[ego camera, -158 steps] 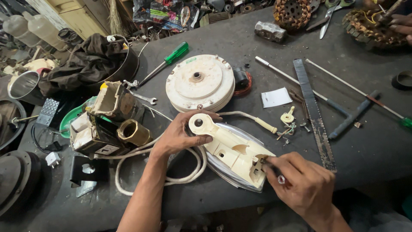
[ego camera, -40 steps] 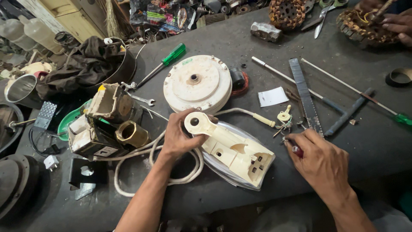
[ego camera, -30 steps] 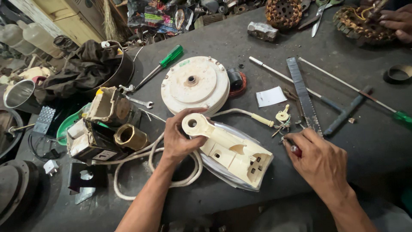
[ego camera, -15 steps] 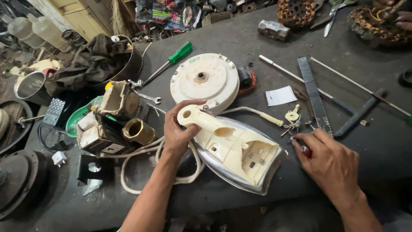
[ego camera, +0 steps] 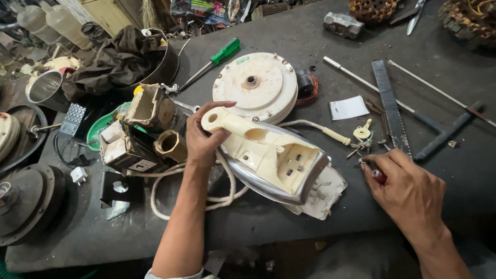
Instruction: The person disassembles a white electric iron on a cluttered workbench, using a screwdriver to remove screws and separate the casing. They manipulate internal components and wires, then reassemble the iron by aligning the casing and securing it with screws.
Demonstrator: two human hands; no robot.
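Note:
A cream clothes iron point(ego camera: 268, 157) with a shiny metal sole lies on the dark workbench point(ego camera: 320, 36), tilted up on its side. My left hand point(ego camera: 202, 137) grips its cream handle at the narrow end. My right hand point(ego camera: 405, 188) rests on the bench to the right of the iron, closed on a small red-handled tool point(ego camera: 378, 176) that shows only at its tip. A cream back cover piece point(ego camera: 323, 199) lies under the iron's wide end. The iron's white cord point(ego camera: 170, 199) loops below my left wrist.
A round white fan motor housing point(ego camera: 257, 85) sits behind the iron. A green screwdriver point(ego camera: 213, 59), metal rods point(ego camera: 361, 82), a flat file point(ego camera: 388, 106), a paper scrap point(ego camera: 349, 107) and a cream key-like part point(ego camera: 362, 130) lie around. Boxes and a brass fitting point(ego camera: 170, 145) crowd the left.
My left hand has lifted and tilted the iron so its metal sole shows. My right hand moved off the iron's rear to the bench on the right, still holding the small tool.

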